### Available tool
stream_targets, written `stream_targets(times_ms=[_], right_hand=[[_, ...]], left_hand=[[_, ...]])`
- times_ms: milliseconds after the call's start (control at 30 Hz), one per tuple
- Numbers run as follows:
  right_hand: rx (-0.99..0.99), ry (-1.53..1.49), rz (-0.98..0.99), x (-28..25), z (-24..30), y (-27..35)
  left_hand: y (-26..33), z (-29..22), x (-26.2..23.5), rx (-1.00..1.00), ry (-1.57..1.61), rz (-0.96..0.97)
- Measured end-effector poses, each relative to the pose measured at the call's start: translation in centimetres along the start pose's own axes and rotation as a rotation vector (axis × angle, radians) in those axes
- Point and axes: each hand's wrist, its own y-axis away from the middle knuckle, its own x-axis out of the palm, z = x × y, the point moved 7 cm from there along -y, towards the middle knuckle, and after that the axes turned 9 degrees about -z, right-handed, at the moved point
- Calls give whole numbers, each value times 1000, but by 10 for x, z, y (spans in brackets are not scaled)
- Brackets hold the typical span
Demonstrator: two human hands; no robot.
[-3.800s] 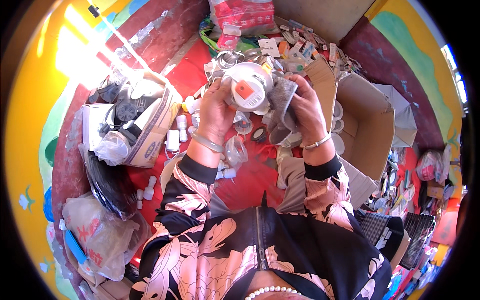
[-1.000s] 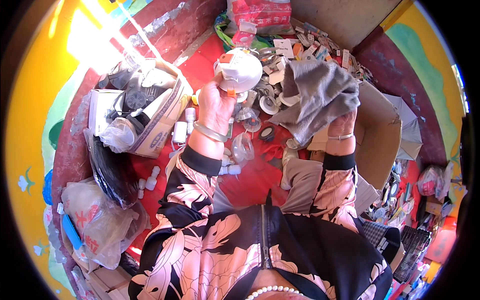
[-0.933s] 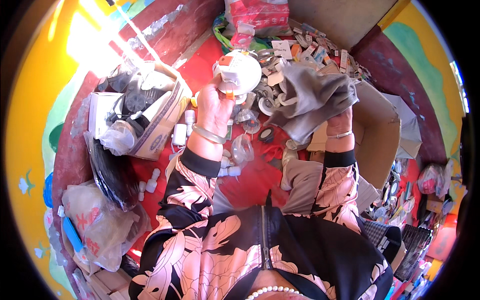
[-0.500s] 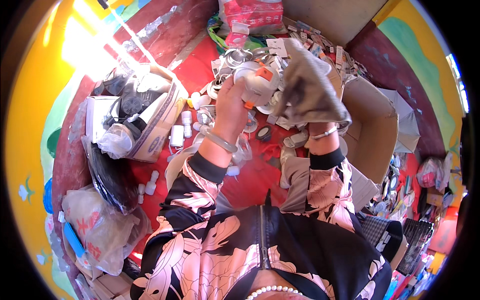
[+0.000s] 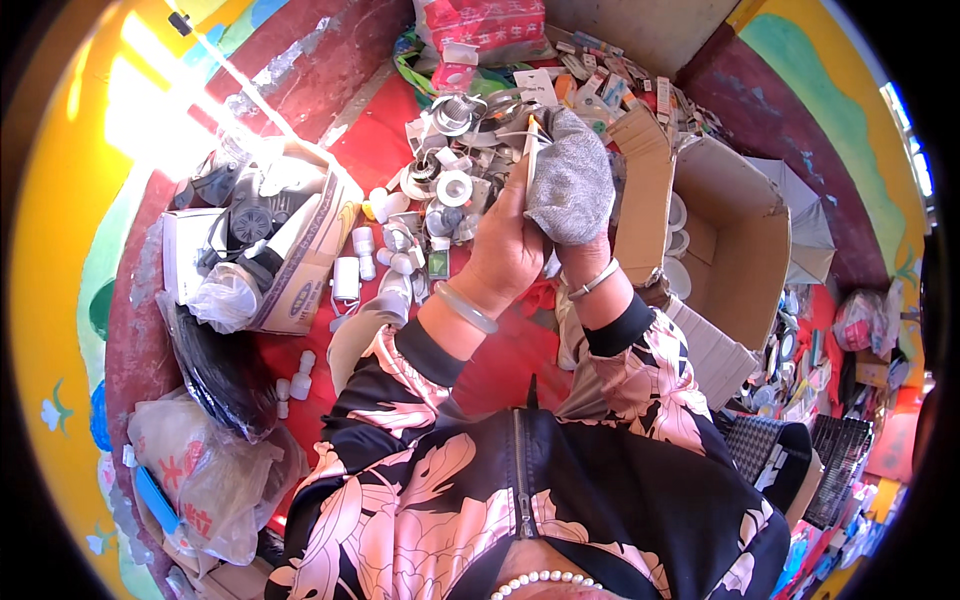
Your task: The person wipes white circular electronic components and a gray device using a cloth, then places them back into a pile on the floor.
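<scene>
Nearest the camera, a floral jacket (image 5: 480, 500) fills the lower frame, zipper down the middle, both sleeves reaching up toward twelve o'clock. Left hand (image 5: 505, 250), jade-coloured bangle (image 5: 463, 308) on the wrist, is raised with fingers curled round a thin white disc (image 5: 531, 150) seen edge-on, an orange trace at its top. Right hand (image 5: 572, 190) sits just beside it at three o'clock, wrapped completely in a grey cloth (image 5: 570, 175); the cloth presses against the disc, and the fingers under it are hidden, so how tight they close is anyone's guess. A silver bracelet (image 5: 592, 280) circles that wrist.

Past the hands, on the red table (image 5: 370, 140), a scatter of white fittings (image 5: 400, 225) and shiny metal rings (image 5: 455, 110) spreads from ten to twelve o'clock. Out at nine o'clock, a small carton (image 5: 290, 260) holds dark parts and a clear bag. At three o'clock stands a big open cardboard box (image 5: 730, 230), white round pieces inside. Farthest off, at twelve, a red packet (image 5: 485, 20) lies against the wall.
</scene>
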Motion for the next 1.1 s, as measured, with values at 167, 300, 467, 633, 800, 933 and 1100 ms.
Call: stream_targets(times_ms=[167, 300, 467, 633, 800, 933, 1100], right_hand=[[-84, 188, 61, -2, 19, -5], [334, -611, 1, -8, 30, -10], [375, -623, -237, -24, 7, -2], [726, -909, -242, -19, 21, 18], [793, -934, -97, -16, -16, 23], [926, -1050, 33, -7, -12, 17], [925, -1069, 129, -5, 3, 26]], left_hand=[[1, 25, 9, 6, 99, 59], [-5, 4, 8, 123, 70, 128], [-3, -24, 17, 210, -40, 229], [-9, -23, 6, 214, -118, 112], [-21, 4, 5, -49, 25, 140], [-26, -2, -7, 65, -194, 151], [-25, -4, -5, 11, -152, 169]])
